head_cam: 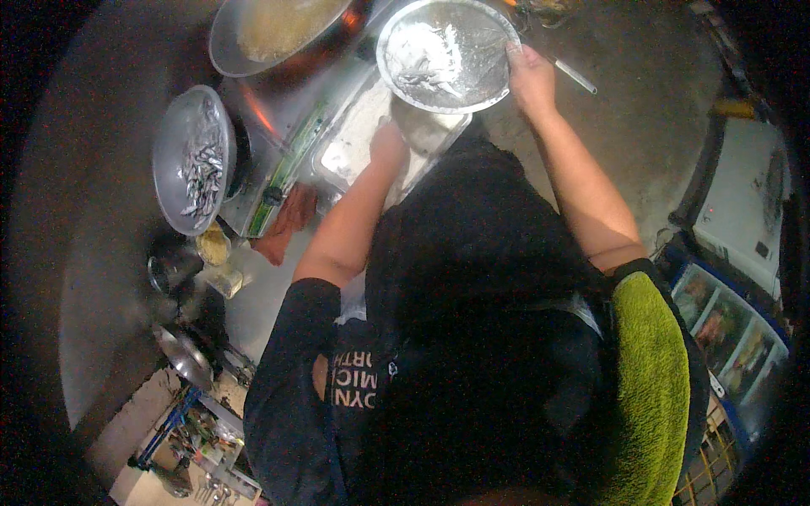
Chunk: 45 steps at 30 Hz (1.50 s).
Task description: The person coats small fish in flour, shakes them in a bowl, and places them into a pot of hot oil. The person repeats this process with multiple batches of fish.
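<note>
My right hand (530, 79) grips the right rim of a round metal sieve or pan (493, 38), which holds small fish (430, 69) coated in white powder. Below and left of it, my left hand (388, 148) reaches into a clear rectangular tub (319, 166) of white powder (354, 136); its fingers are partly hidden, and whether it holds powder is unclear. The round pan hangs over the tub's far part. At the left, a metal bowl (171, 158) holds many small silvery fish (205, 171).
A large pan (221, 44) with bubbling yellowish contents stands at the top left, with an orange glow beside it. A reddish cloth (291, 221), a cup of yellowish grains (213, 245) and a dark pot (174, 265) are at the left. Cutlery (215, 490) lies lower left.
</note>
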Motion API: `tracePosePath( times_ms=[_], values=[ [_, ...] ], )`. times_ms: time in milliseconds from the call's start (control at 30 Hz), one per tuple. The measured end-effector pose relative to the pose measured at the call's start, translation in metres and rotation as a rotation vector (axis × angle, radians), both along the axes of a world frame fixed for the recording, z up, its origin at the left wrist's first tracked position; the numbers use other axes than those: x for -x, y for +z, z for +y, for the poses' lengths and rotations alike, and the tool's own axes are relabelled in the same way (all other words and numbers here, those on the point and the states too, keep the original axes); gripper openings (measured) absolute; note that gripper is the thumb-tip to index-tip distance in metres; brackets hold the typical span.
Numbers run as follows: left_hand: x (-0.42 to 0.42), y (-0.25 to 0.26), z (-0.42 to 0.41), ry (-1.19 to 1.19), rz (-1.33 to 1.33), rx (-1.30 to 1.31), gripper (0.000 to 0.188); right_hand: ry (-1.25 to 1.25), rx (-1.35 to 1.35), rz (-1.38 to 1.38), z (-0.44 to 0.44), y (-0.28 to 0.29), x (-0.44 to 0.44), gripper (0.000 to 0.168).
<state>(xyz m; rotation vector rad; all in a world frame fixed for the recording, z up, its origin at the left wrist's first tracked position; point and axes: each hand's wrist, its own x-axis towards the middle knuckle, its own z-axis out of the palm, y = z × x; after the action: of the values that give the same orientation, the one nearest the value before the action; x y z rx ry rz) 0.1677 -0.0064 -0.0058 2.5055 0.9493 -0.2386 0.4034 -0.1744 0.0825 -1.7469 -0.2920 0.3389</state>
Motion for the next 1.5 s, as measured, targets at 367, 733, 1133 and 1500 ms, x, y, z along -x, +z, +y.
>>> tracePosePath(
  times_ms=[367,733,1133,1500],
  values=[
    [-0.028,-0.004,-0.015,-0.495,-0.055,-0.191,0.033,0.064,0.314,-0.184,0.000,0.035,-0.002,0.035],
    [0.030,0.096,0.017,0.392,-0.085,0.104,0.047,0.095,0.334,-0.180,0.008,0.046,0.006,0.036],
    [-0.011,0.129,0.058,0.278,-0.493,0.219,0.049,0.254,0.382,-0.137,0.012,0.076,0.005,0.034],
    [-0.043,0.021,0.038,-0.062,-0.074,-0.131,0.044,0.032,0.220,-0.125,-0.021,0.084,-0.009,0.028]
  ],
)
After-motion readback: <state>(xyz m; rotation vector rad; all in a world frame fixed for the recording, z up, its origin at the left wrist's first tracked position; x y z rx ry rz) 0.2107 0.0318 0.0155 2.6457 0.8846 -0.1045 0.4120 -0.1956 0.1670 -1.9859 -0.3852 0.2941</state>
